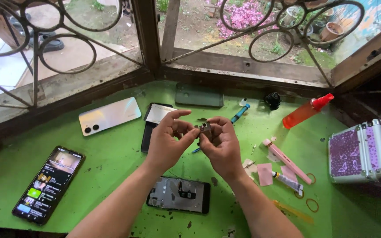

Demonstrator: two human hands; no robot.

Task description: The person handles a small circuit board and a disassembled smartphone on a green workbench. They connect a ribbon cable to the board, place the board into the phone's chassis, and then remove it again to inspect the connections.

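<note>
Two hands met above the green tabletop (111, 158), left hand (166, 141) and right hand (223, 147) fingers (186, 136) pinched narrow around one small metal part (205, 129), opened phone (179, 195) lay below.

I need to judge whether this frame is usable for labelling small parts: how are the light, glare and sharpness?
Head view: soft daylight from the window, faint shadows on the green table. Glare whitens the silver phone. The small part between the left hand and right hand is too small and soft for detail. Wide-angle bending shows at the window frame.
</note>
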